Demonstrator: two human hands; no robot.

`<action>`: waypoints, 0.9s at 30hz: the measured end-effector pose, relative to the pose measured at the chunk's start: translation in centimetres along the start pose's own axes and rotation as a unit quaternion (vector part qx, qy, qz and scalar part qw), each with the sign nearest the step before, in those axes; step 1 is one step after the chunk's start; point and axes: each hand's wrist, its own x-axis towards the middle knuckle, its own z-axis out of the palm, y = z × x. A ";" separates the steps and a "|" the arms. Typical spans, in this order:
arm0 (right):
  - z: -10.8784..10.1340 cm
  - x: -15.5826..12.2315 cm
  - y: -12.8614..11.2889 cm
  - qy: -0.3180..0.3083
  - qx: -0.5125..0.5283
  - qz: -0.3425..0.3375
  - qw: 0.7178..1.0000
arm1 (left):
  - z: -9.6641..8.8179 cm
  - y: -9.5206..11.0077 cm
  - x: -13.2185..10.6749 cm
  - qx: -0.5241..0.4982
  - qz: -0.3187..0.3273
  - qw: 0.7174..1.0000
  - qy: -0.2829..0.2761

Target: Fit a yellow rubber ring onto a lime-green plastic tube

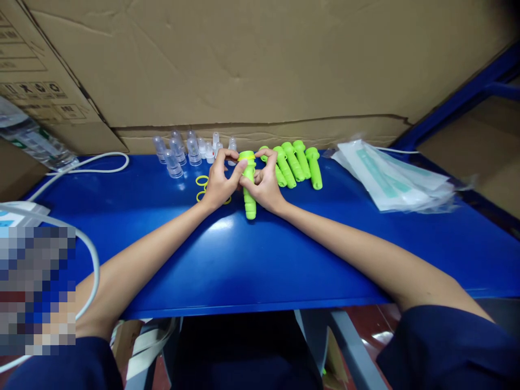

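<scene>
Both hands grip one lime-green, flashlight-shaped plastic tube (249, 203) over the middle of the blue table. Its wide end points away from me and its narrow end toward me. My left hand (222, 181) is closed on the left side near the wide end. My right hand (267, 183) closes on it from the right, thumb on the body. A yellowish band (252, 157) shows by the wide end, between the fingertips. Yellow rings (202, 181) lie beside my left hand, partly hidden by it. Several similar green tubes (293, 162) lie just beyond my right hand.
Clear plastic caps (174, 164) and small white-based clear pieces (209, 152) stand at the back left. Plastic-wrapped packets (390, 176) lie to the right. A white cable (91, 254) loops along the left, near a water bottle (38, 142). Cardboard (252, 65) walls the back.
</scene>
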 end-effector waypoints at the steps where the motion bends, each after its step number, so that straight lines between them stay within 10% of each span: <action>1: -0.1 0.0 0.0 -0.005 0.008 0.009 1.000 | 0.0 -0.1 0.0 -0.008 -0.004 1.000 -0.001; 27: -0.2 0.3 -0.1 -0.034 0.044 0.038 0.998 | -0.1 -1.0 0.2 0.030 0.010 0.999 0.017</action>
